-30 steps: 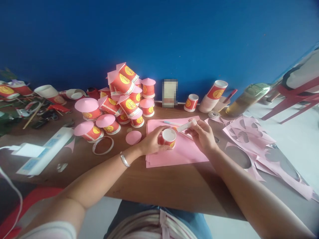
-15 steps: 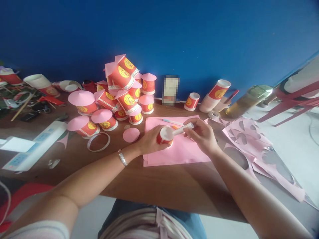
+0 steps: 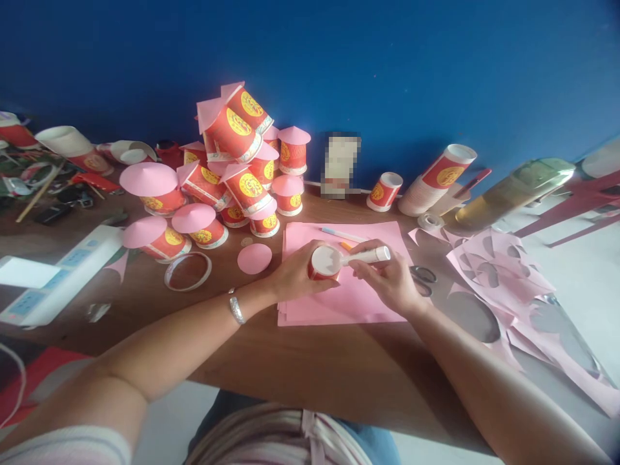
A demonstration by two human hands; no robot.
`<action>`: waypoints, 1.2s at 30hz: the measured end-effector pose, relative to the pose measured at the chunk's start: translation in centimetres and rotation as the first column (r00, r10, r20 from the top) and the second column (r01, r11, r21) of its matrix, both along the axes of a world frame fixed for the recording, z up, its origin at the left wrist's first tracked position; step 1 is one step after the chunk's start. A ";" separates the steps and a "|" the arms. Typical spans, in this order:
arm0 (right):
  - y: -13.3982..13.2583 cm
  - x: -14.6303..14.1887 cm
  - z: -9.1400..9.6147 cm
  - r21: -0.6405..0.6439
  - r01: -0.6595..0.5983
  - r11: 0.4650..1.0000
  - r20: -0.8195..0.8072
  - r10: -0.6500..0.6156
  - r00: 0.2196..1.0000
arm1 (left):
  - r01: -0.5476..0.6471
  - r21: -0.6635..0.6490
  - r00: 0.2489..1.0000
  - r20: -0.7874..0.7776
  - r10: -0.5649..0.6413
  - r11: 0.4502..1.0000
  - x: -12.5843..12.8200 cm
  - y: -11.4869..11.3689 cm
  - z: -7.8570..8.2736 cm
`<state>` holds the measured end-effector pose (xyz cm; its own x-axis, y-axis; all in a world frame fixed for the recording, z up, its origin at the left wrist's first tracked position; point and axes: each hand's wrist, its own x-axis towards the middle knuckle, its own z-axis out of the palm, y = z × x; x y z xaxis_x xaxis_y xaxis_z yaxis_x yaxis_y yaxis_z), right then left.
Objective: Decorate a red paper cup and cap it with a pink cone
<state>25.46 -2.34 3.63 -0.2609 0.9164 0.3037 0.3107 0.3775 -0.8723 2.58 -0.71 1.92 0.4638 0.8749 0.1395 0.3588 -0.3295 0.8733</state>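
Note:
My left hand (image 3: 293, 278) is wrapped round a small red paper cup (image 3: 323, 263), tilted with its white end towards my right hand. My right hand (image 3: 390, 282) grips a white glue stick (image 3: 365, 256) whose tip touches the cup's rim. Both hands hover over a stack of pink paper sheets (image 3: 339, 303) on the brown table (image 3: 300, 361). A loose pink paper disc (image 3: 254, 258) lies just left of my left hand.
A pile of red cups with pink cone tops (image 3: 227, 174) stands at the back left. A tape ring (image 3: 188, 271) and a white power strip (image 3: 58, 274) lie left. Stacked cups (image 3: 438, 177), a bottle (image 3: 513, 190), scissors (image 3: 423, 278) and cut pink scraps (image 3: 504, 284) lie right.
The cup has been lifted and tilted off the pink paper. The glue stick has swung down so its tip meets the cup's rim.

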 end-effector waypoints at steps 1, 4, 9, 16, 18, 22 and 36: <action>-0.1 0.0 -0.1 0.006 0.002 1.000 -0.005 -0.002 1.000 | -0.002 -0.005 1.000 -0.004 0.002 1.000 0.0 0.0 0.1; -0.3 0.1 -0.4 0.003 0.019 1.000 -0.025 -0.019 1.000 | -0.005 -0.027 1.000 -0.007 0.005 1.000 0.0 -0.2 0.4; -0.5 0.1 -1.0 -0.031 0.058 0.998 -0.046 -0.059 0.997 | 0.015 -0.030 1.000 0.022 -0.014 0.999 0.1 -0.2 0.4; -0.5 -0.6 -0.7 -0.044 0.074 0.996 -0.154 -0.080 0.985 | 0.023 -0.086 1.000 0.015 -0.022 0.996 0.0 -0.1 -0.3; -0.6 -0.7 -0.4 -0.006 0.076 0.997 -0.109 -0.076 0.991 | 0.037 -0.104 0.999 0.004 -0.037 0.994 -0.1 -0.1 -0.3; -0.7 -0.6 -0.1 0.003 0.085 0.996 -0.028 -0.085 0.996 | 0.039 -0.108 0.999 0.019 -0.038 0.993 0.0 -0.2 -0.3; -0.5 -0.9 0.6 -0.107 0.103 0.989 -0.078 -0.111 0.991 | 0.111 0.060 0.989 0.087 -0.116 0.992 -0.2 0.0 -0.4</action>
<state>24.53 -2.84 4.21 -0.1373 0.9651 0.2230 0.2691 0.2530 -0.9293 2.39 -0.69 1.52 0.5432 0.8070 0.2319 0.2367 -0.4121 0.8799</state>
